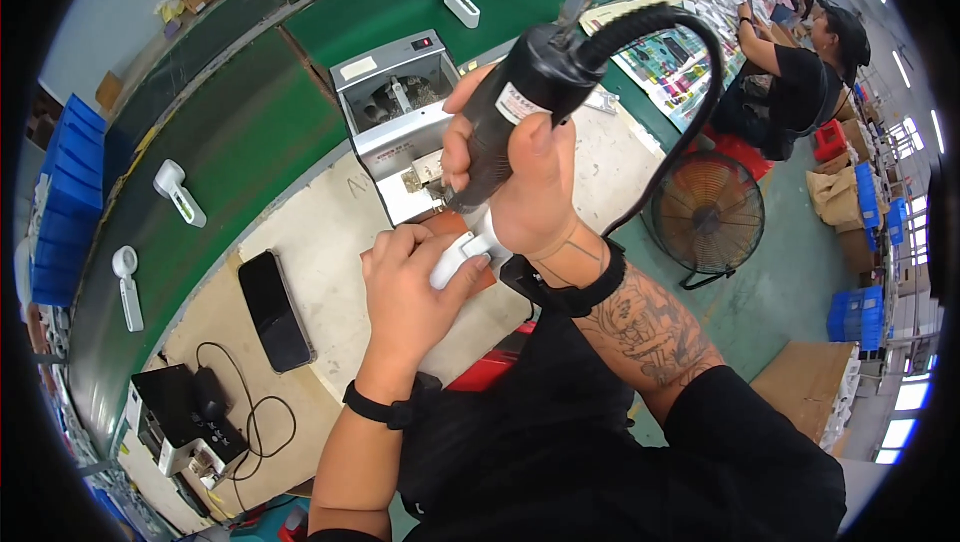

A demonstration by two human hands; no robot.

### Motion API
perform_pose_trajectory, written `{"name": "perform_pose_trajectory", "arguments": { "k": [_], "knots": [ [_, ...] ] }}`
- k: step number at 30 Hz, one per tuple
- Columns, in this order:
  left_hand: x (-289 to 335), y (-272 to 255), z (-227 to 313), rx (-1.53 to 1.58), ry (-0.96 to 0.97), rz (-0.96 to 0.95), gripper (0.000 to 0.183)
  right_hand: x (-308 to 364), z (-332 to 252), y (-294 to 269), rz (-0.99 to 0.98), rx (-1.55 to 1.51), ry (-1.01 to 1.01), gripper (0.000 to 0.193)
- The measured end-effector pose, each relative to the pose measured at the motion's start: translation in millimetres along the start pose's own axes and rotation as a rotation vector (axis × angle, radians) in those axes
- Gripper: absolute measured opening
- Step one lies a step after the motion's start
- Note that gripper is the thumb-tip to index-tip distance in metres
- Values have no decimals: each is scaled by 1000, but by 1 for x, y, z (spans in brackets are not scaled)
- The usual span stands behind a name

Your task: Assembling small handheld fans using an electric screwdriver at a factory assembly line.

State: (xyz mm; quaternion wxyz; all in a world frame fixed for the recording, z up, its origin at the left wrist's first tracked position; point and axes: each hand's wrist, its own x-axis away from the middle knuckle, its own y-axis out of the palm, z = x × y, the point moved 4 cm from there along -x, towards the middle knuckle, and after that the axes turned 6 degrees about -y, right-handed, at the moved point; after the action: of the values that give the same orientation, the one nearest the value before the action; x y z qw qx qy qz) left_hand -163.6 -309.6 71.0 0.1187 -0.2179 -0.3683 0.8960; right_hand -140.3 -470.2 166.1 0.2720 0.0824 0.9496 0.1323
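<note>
My right hand (540,177) is wrapped round the thick body of a black electric screwdriver (548,70), which points down toward the bench. Its tip is hidden behind my fingers and the work. My left hand (402,282) grips a white plastic handheld device (458,258) with a rounded end, low over the bench near my body. Part of an orange-brown pad (484,280) shows beneath it. Just beyond my hands stands a grey screw feeder (408,149) with loose screws in its open tray.
Similar white devices (180,194) lie spaced along the green conveyor belt (235,132). On the pale bench (315,242) rest a black phone (275,310) and a small black unit (190,412) with a cable. A floor fan (706,212) and a co-worker (790,72) are at right.
</note>
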Motion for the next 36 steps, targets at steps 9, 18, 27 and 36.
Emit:
{"name": "perform_pose_trajectory", "arguments": {
  "k": [9, 18, 27, 36],
  "knots": [
    [1, 1, 1, 3, 6, 4, 36, 17, -5, -9, -4, -98, 20, 82],
    [-1, 3, 2, -8, 2, 3, 37, 19, -2, -13, 6, -94, 47, 82],
    [-1, 3, 1, 3, 23, 20, 38, 20, 2, -12, -1, 12, 47, 94],
    [-2, 5, -1, -5, 32, 20, 37, 26, 10, -10, -14, 37, 55, 95]
  ]
}}
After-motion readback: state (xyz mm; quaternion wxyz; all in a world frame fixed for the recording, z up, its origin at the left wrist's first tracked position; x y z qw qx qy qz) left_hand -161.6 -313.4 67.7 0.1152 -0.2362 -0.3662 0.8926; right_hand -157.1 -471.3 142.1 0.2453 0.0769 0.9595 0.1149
